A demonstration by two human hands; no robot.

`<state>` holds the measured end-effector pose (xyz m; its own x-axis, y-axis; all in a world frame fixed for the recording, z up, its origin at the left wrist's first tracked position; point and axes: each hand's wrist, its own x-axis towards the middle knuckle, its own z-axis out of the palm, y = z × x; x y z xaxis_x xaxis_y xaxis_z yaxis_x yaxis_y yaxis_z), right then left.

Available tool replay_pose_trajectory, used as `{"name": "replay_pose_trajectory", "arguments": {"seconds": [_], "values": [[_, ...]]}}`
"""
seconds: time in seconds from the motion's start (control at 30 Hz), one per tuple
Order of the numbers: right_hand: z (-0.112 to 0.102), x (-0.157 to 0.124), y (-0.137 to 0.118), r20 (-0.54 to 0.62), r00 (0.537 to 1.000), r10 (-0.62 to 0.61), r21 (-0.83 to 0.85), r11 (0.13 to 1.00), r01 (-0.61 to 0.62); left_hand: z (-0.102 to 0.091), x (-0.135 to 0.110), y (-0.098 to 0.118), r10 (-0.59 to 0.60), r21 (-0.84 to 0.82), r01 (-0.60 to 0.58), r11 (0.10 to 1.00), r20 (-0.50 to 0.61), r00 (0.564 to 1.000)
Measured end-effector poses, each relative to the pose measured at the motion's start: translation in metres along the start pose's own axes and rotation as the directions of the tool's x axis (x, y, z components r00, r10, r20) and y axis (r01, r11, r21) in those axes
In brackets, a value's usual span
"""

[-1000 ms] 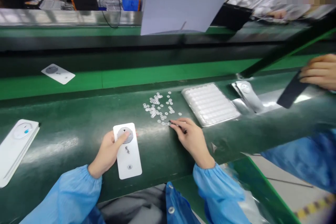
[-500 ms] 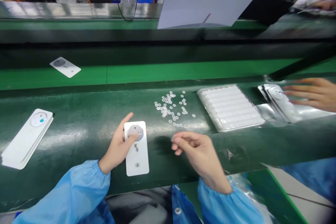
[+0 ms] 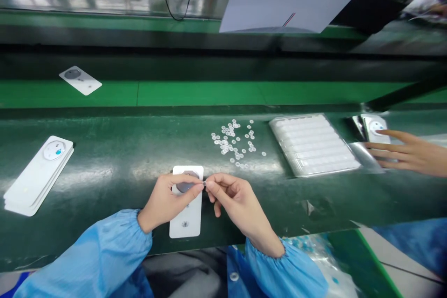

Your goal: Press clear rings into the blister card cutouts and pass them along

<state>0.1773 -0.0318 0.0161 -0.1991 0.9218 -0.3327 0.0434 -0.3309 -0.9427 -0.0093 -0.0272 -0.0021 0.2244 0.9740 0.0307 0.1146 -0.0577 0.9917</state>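
A white rectangular card (image 3: 187,216) with a grey round patch lies on the dark green bench in front of me. My left hand (image 3: 166,200) rests over its upper part, thumb and forefinger pinched above the grey patch. My right hand (image 3: 232,200) meets it from the right, fingertips pinched on something tiny that I cannot make out. A scatter of several small clear rings (image 3: 235,144) lies just beyond my hands.
A clear plastic tray (image 3: 312,144) sits right of the rings. Another person's hand (image 3: 407,153) rests by a white part (image 3: 377,128) at far right. A stack of white cards (image 3: 38,174) lies at left; one card (image 3: 80,79) lies on the green conveyor behind.
My right hand left the rings and came back to the card, meeting my left hand's fingertips. My left thumb closed into a pinch. The other person's hand moved onto the bench.
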Motion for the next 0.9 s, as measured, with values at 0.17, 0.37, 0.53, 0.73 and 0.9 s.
{"name": "replay_pose_trajectory", "arguments": {"seconds": [0.17, 0.37, 0.53, 0.73, 0.9], "values": [[0.008, 0.000, 0.006, -0.080, 0.994, -0.079, -0.041, 0.996, 0.076, 0.000, 0.000, 0.001, -0.055, -0.032, 0.056, 0.998, 0.024, 0.998], [0.007, -0.003, -0.003, -0.098, 0.986, -0.132, -0.142, 0.983, 0.117, -0.002, -0.001, -0.002, -0.096, -0.059, 0.093, 0.994, -0.040, 0.995], [0.004, -0.002, -0.013, -0.035, 0.992, -0.119, -0.308, 0.946, 0.102, -0.004, -0.004, -0.003, -0.137, -0.149, 0.136, 0.979, 0.005, 0.991], [0.011, 0.003, -0.009, -0.002, 0.995, -0.100, -0.338, 0.937, 0.094, -0.002, -0.007, 0.002, -0.127, -0.226, 0.129, 0.965, 0.023, 0.992], [0.013, 0.004, -0.006, -0.023, 0.996, -0.091, -0.352, 0.933, 0.077, -0.002, -0.007, 0.002, -0.141, -0.218, 0.141, 0.966, 0.016, 0.990]]}}
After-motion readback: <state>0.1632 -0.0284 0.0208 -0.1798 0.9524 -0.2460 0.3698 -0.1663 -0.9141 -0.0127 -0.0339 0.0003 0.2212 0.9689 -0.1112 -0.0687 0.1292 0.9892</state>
